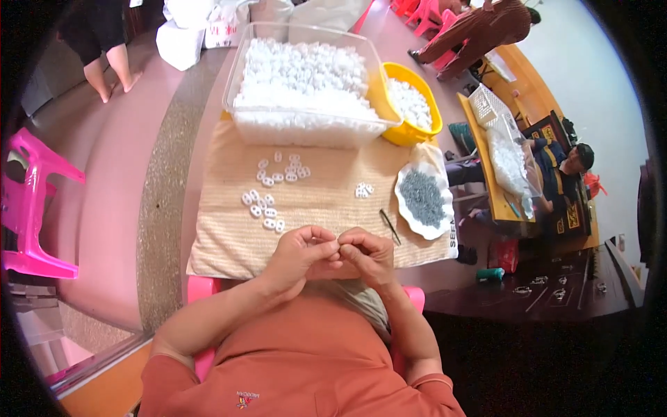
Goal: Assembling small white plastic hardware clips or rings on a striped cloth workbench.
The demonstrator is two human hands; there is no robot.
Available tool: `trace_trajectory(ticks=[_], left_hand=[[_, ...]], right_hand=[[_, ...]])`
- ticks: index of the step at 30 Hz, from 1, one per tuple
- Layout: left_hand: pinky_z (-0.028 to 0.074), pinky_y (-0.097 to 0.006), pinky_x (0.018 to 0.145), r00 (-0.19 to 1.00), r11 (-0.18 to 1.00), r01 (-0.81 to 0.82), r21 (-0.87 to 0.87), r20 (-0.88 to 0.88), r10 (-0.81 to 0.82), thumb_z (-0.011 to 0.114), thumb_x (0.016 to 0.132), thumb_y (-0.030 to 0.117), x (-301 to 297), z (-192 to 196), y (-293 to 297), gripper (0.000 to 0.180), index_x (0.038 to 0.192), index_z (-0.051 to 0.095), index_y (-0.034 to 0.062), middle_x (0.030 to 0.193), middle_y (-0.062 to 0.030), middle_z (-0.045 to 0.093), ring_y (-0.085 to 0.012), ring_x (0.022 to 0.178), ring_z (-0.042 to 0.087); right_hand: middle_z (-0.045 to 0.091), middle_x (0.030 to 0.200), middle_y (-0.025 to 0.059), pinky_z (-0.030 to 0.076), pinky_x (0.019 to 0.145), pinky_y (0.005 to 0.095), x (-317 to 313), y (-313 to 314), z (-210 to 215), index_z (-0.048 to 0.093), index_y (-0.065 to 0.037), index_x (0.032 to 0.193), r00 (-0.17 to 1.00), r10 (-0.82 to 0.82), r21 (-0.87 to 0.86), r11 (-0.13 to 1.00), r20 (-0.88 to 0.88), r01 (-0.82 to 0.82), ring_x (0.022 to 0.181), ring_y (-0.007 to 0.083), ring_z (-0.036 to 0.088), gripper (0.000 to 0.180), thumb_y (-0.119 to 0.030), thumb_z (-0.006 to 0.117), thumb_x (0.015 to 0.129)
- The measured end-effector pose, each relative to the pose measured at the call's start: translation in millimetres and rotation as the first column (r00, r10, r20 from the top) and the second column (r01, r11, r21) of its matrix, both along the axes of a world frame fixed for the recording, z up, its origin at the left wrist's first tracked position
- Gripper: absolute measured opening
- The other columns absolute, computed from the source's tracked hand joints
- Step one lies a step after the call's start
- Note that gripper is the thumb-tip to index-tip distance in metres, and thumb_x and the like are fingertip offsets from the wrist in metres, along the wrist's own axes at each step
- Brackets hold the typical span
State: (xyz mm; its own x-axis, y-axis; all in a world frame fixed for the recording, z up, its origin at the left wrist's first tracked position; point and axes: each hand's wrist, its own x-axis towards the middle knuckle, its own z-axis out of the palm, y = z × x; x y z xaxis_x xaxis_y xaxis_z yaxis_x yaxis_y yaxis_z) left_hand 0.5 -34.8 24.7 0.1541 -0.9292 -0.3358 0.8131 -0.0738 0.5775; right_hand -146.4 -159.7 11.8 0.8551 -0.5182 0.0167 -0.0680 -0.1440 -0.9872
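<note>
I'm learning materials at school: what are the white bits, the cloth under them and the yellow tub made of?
White bits: probably smooth plastic, as their matching holed shapes look moulded.
Cloth: fabric, matte, with fine ribs across it.
Yellow tub: likely glossy plastic, with one even bright colour.

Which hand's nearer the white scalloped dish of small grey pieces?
Right. The right hand is left of the white scalloped dish, toward the wearer; the left hand is farther left, past the right hand.

Black letters [453,234] edge the cloth [229,240] right of the fingers [319,251]; 1 emblem [243,402] with letters marks the shirt [299,347] below; red characters [222,30] mark a white bag [236,12] beyond.
</note>
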Motion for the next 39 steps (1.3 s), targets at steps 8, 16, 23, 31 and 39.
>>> trace_trajectory(ticks=[8, 16, 23, 31, 39], left_hand=[[0.057, -0.025, 0.071, 1.0, 1.0, -0.019, 0.016, 0.007, 0.019, 0.062, 0.09, 0.006, -1.8, 0.0, 0.9, 0.01, 0.099, 0.058, 0.0028, 0.087, -0.0064, 0.064, -0.0133, 0.076, 0.064], [0.056, -0.025, 0.075, 0.999, 0.999, -0.036, 0.038, -0.012, 0.037, 0.061, 0.091, 0.006, -1.8, -4.8, -2.0, 0.015, 0.104, 0.059, 0.001, 0.092, -0.0065, 0.065, -0.0127, 0.08, 0.065], [0.057, -0.025, 0.076, 0.999, 0.998, -0.037, 0.041, -0.034, 0.038, 0.061, 0.089, 0.003, 0.6, -8.7, -5.1, 0.016, 0.105, 0.059, -0.0002, 0.094, -0.0079, 0.066, -0.0131, 0.082, 0.066], [0.058, -0.025, 0.077, 0.998, 0.999, -0.028, 0.018, -0.048, 0.029, 0.061, 0.089, 0.002, 0.7, -10.2, -3.6, 0.016, 0.105, 0.059, -0.001, 0.095, -0.0085, 0.066, -0.0144, 0.084, 0.067], [0.058, -0.026, 0.077, 0.999, 0.999, -0.023, 0.033, -0.041, 0.025, 0.062, 0.088, 0.002, 0.4, -8.3, -3.5, 0.016, 0.104, 0.059, -0.0006, 0.095, -0.008, 0.066, -0.0143, 0.084, 0.066]], right_hand=[[0.061, 0.093, 0.0062, 0.047, 0.078, 0.0254, 0.5, 3.9, -2.0, 0.061, 0.002, 0.096, 0.997, -0.008, 0.077, 0.997, 0.082, 0.002, 0.085, 0.0126, 0.057, 0.011, -0.007, 0.056, 0.092], [0.065, 0.089, 0.0016, 0.048, 0.072, 0.0208, 5.4, 3.3, 1.3, 0.064, 0.001, 0.096, 0.987, -0.148, 0.237, 0.958, -0.063, 0.159, 0.08, 0.0065, 0.058, 0.01, -0.008, 0.058, 0.093], [0.066, 0.091, 0.0046, 0.05, 0.07, 0.0207, 6.3, 1.5, -4.8, 0.064, 0.002, 0.099, 0.985, -0.146, 0.425, 0.9, 0.089, 0.095, 0.077, 0.0076, 0.061, 0.016, -0.012, 0.063, 0.091], [0.067, 0.091, 0.0056, 0.051, 0.066, 0.019, 6.0, 5.3, -5.4, 0.063, 0.002, 0.102, 0.981, -0.155, 0.521, 0.851, 0.119, 0.071, 0.074, 0.0075, 0.061, 0.015, -0.009, 0.061, 0.092], [0.067, 0.091, 0.0057, 0.051, 0.066, 0.0189, 5.0, 3.9, -8.9, 0.063, 0.002, 0.101, 0.982, -0.142, 0.523, 0.85, 0.126, 0.056, 0.074, 0.0076, 0.061, 0.015, -0.009, 0.062, 0.092]])
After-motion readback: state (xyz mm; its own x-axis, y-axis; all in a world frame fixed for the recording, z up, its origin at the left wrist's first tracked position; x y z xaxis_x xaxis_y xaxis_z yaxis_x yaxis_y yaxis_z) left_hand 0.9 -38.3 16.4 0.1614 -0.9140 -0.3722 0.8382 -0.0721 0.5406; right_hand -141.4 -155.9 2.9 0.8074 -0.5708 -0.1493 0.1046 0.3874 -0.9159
